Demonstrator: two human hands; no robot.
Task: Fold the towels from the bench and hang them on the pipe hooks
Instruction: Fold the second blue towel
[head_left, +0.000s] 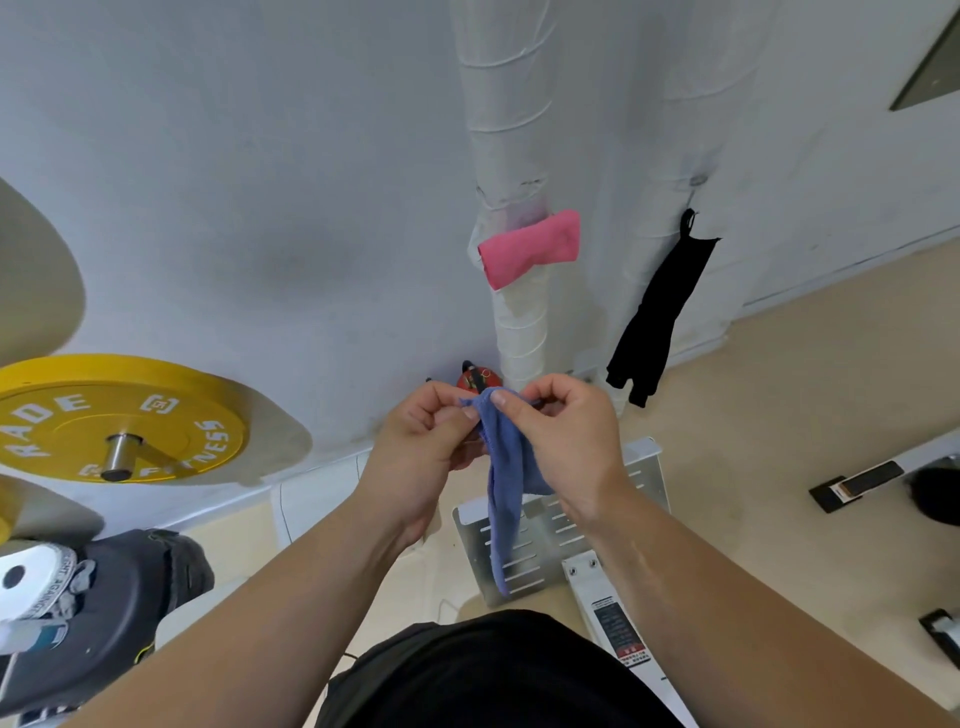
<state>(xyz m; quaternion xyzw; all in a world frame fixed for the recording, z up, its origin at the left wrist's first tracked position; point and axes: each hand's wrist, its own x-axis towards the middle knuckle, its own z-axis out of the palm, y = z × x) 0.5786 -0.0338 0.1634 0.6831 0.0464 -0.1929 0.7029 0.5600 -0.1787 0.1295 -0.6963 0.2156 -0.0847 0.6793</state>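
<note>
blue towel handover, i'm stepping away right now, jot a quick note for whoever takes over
Left hand: pinches the top edge of the blue towel.
Right hand: pinches the same edge beside it. The towel hangs loose between the arms, not yet folded flat.
Done: pink towel hangs folded on the wrapped pipe; black cloth hangs to its right.
Left: finish folding the blue towel and hang it on a pipe hook. Whether more towels wait on the bench cannot be seen.
</note>
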